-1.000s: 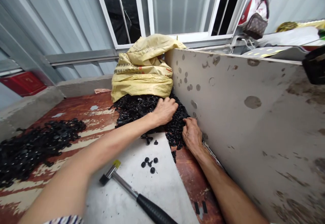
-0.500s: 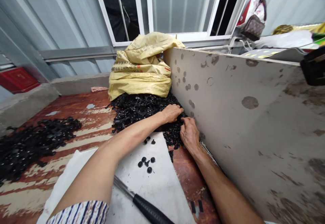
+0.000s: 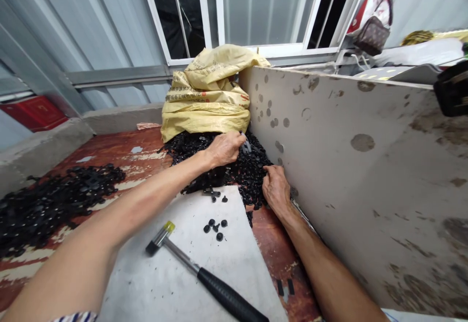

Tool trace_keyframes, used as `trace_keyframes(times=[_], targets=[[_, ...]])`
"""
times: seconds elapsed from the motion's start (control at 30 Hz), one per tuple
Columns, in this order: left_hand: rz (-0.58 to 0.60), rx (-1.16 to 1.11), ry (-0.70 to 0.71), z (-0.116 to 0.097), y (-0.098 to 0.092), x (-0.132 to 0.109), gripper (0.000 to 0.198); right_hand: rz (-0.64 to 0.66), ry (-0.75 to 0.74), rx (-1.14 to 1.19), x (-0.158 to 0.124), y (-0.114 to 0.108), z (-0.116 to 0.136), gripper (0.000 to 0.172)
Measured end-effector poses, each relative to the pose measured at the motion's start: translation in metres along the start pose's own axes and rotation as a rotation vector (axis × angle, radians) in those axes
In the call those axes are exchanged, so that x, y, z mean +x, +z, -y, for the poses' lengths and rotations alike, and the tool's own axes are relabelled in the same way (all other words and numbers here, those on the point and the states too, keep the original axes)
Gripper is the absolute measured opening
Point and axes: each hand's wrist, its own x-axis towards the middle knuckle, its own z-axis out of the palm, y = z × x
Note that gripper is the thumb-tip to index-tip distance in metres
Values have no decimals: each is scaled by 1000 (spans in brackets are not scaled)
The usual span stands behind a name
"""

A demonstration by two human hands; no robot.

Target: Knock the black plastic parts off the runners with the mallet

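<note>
My left hand (image 3: 227, 147) is over the heap of small black parts (image 3: 197, 142) in front of the yellow sack. Its fingers are pinched together on a blurred black piece (image 3: 247, 145) with a greyish shine. My right hand (image 3: 277, 188) rests at the heap's right edge, beside the pale board. Its fingers are curled in and pressed together; anything inside them is hidden. Several loose round black parts (image 3: 220, 236) lie on the white sheet (image 3: 175, 293). A mallet (image 3: 230, 293) with a black handle and a yellow-and-black head lies across that sheet.
The yellow sack (image 3: 208, 112) slumps behind the heap. An upright stained board (image 3: 329, 166) walls off the right side. More black parts (image 3: 54, 205) are piled at the left on the worn red-brown tabletop (image 3: 120, 142). A red box (image 3: 34, 112) sits at the far left.
My left hand has moved left and up, away from the right hand, with a black piece at its fingertips. The mallet's head now shows. My right hand stays nearly in place.
</note>
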Motion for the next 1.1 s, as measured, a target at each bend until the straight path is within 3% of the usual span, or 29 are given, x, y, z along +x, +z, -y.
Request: trace_keyframes(times=[0.17,0.27,0.33,0.5,0.6,0.7,0.93,1.1], targets=[[-57,67,-317,35,-19,-37,30,-24,-5,26,1,-3,1,33],[-143,92,-398,29,-23,-55,29,-33,-5,36,2,-5,1,33],[-122,62,-315,11,-21,-62,28,-34,-1,41,3,-6,1,33],[217,-130,24,-51,-4,-68,25,-39,0,50,3,-10,2,33],[276,-170,65,-69,7,-67,28,-45,-12,56,3,-13,2,32],[303,-146,44,-66,15,-66,28,-43,-13,55,3,-14,3,32],[347,-2,-86,-37,17,-68,26,-23,1,47,4,-15,4,31],[337,57,-69,-50,9,-73,29,1,-37,32,3,-19,9,29]])
